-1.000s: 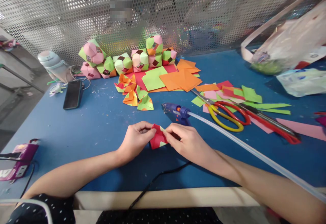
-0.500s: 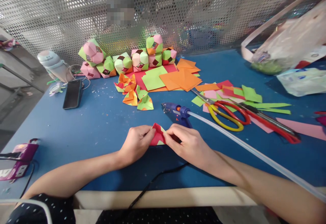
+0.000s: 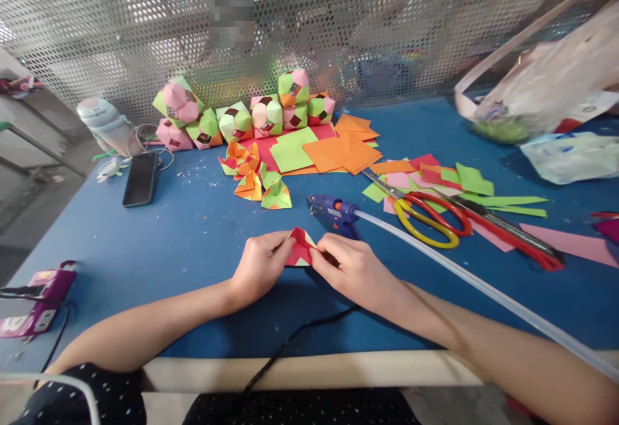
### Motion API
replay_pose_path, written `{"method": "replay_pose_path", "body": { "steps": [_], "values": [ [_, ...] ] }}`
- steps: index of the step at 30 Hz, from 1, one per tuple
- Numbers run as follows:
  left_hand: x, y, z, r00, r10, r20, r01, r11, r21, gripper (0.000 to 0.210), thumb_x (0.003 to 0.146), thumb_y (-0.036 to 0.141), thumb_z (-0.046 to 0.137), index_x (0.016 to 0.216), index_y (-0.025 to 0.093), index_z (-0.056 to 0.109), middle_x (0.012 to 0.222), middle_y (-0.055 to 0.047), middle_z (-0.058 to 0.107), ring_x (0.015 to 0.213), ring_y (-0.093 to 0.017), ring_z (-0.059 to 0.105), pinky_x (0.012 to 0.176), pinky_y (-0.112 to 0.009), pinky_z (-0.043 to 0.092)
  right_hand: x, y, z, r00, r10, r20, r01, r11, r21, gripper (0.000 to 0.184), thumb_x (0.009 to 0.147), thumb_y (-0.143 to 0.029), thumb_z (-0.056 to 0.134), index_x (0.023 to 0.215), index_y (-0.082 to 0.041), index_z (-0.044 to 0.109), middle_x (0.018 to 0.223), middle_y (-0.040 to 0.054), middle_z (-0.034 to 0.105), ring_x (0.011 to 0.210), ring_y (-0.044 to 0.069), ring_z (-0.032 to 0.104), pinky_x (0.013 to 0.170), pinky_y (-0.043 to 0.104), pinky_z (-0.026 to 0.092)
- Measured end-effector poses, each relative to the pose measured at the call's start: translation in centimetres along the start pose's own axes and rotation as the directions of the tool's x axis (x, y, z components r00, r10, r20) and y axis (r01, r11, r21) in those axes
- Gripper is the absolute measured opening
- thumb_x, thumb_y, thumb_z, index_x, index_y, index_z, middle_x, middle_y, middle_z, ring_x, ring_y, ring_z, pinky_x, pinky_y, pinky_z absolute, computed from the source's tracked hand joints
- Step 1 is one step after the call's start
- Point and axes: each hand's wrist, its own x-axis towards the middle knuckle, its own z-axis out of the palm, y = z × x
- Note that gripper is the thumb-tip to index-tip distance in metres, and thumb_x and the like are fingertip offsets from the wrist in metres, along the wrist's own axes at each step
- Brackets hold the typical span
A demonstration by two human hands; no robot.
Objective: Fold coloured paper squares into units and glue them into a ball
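A small folded piece of red paper (image 3: 300,249) with pale green corners is held between both hands, a little above the blue table. My left hand (image 3: 261,265) pinches its left side between thumb and fingers. On its right edge, my right hand (image 3: 352,269) is closed in a pinch. Just behind the right hand lies a blue glue gun (image 3: 338,209) with a long clear glue stick in its back. Several folded paper pieces (image 3: 247,173) in orange, red and green rest further off, beyond the paper being held.
Paper balls (image 3: 235,120) line the back by the perforated metal screen. Coloured squares (image 3: 294,149), scissors (image 3: 432,222), a red cutter (image 3: 517,235) and paper scraps lie centre and right. A phone (image 3: 140,180), a bottle (image 3: 106,125) and a purple power strip (image 3: 46,299) are left. A black cord crosses the front edge.
Both hands and the red paper have risen slightly in the picture, and the paper is tilted a little differently. Both hands keep their pinch. The view has shifted slightly.
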Motion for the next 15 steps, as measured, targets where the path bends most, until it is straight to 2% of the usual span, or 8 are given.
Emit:
{"method": "replay_pose_path", "body": {
  "steps": [3, 5, 8, 10, 12, 15],
  "values": [
    [-0.1, -0.1, 0.2, 0.998, -0.070, 0.003, 0.070, 0.993, -0.091, 0.024, 0.086, 0.031, 0.049, 0.090, 0.015, 0.066, 0.075, 0.000, 0.061, 0.066, -0.010, 0.050, 0.062, -0.020, 0.040, 0.1, -0.1, -0.1, 1.000, -0.004, -0.004, 0.003, 1.000, -0.008, 0.026, 0.089, -0.016, 0.043, 0.064, -0.020, 0.039, 0.061, -0.0015, 0.046, 0.056, 0.012, 0.047, 0.057, 0.027, 0.035],
    [-0.1, -0.1, 0.3, 0.994, -0.112, 0.021, 0.114, 0.975, -0.189, 0.022, 0.083, 0.029, 0.054, 0.095, 0.015, 0.065, 0.083, -0.001, 0.064, 0.070, -0.011, 0.054, 0.065, -0.020, 0.043, 0.3, -0.2, -0.4, 0.999, 0.009, 0.035, -0.010, 1.000, 0.010, 0.025, 0.091, -0.020, 0.042, 0.066, -0.020, 0.044, 0.064, -0.0004, 0.049, 0.059, 0.013, 0.050, 0.059, 0.027, 0.037],
    [0.2, -0.1, 0.3, 0.984, -0.173, 0.044, 0.178, 0.934, -0.309, 0.019, 0.080, 0.026, 0.055, 0.091, 0.014, 0.064, 0.087, -0.003, 0.066, 0.076, -0.012, 0.059, 0.069, -0.022, 0.047, 0.3, -0.7, -1.0, 0.994, 0.041, 0.098, -0.045, 0.998, 0.038, 0.020, 0.093, -0.028, 0.043, 0.078, -0.018, 0.052, 0.074, 0.0029, 0.056, 0.068, 0.015, 0.056, 0.064, 0.028, 0.042],
    [0.4, -0.2, 0.0, 0.975, -0.221, 0.038, 0.220, 0.908, -0.358, 0.018, 0.079, 0.025, 0.055, 0.090, 0.014, 0.063, 0.085, -0.003, 0.066, 0.073, -0.012, 0.061, 0.068, -0.023, 0.049, 0.2, -1.0, -1.6, 0.993, 0.044, 0.110, -0.049, 0.998, 0.040, 0.019, 0.093, -0.031, 0.044, 0.086, -0.017, 0.055, 0.078, 0.0043, 0.058, 0.069, 0.015, 0.057, 0.064, 0.027, 0.043],
    [0.8, -0.4, -0.3, 0.966, -0.257, 0.038, 0.249, 0.873, -0.418, 0.018, 0.079, 0.025, 0.055, 0.091, 0.014, 0.062, 0.081, -0.002, 0.066, 0.067, -0.012, 0.062, 0.065, -0.024, 0.051, -0.3, -1.1, -2.5, 0.989, 0.001, 0.148, -0.007, 0.999, 0.041, 0.018, 0.093, -0.030, 0.044, 0.089, -0.017, 0.056, 0.079, 0.0040, 0.058, 0.064, 0.013, 0.057, 0.060, 0.026, 0.043],
    [1.2, -1.0, -1.0, 0.959, -0.282, 0.041, 0.263, 0.820, -0.509, 0.017, 0.078, 0.026, 0.055, 0.089, 0.014, 0.060, 0.079, -0.001, 0.066, 0.062, -0.011, 0.063, 0.062, -0.025, 0.053, -1.4, -0.4, -4.2, 0.966, -0.076, 0.247, 0.076, 0.997, 0.009, 0.019, 0.093, -0.028, 0.044, 0.082, -0.020, 0.057, 0.074, 0.0020, 0.059, 0.059, 0.012, 0.056, 0.056, 0.025, 0.041]
  ]
}}
